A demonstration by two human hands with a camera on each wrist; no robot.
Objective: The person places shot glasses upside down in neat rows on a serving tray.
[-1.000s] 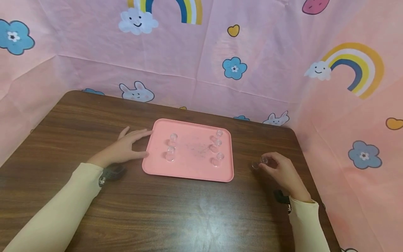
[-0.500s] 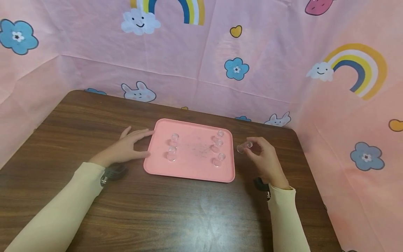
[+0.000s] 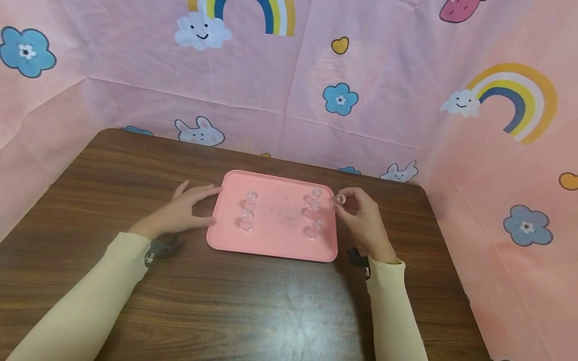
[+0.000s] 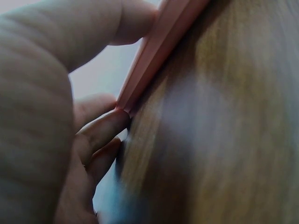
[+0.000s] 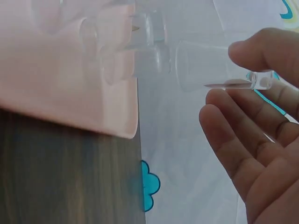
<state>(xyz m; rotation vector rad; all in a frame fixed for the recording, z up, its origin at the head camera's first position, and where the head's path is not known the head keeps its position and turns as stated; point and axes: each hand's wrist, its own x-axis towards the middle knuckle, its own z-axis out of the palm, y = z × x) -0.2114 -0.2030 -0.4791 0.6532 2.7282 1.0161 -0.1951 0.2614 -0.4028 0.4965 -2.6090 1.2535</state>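
A pink tray [image 3: 275,245] lies on the wooden table. My left hand [image 3: 180,209] touches its left edge, fingers spread; in the left wrist view a thumb [image 4: 135,23] and fingertips meet the pink rim [image 4: 161,44]. At the tray's right edge, my right hand [image 3: 363,220] pinches a small clear shot glass [image 5: 201,65] between thumb and fingers. That glass is held by its thick base, wide mouth down. Two similar glasses stand in a column at the tray's left, the nearer glass [image 3: 246,224] behind my fingers' level. Three more, including a front glass [image 3: 311,232], line the right side.
The dark wooden table [image 3: 253,301] extends around the tray. A pink patterned cloth [image 3: 280,75] hangs behind the table and along its sides. Faint grey marks [image 3: 284,214] show on the tray's middle.
My right hand has carried the shot glass leftward and away from me, from the table at the right to the tray's right edge. My left hand stays at the left edge.
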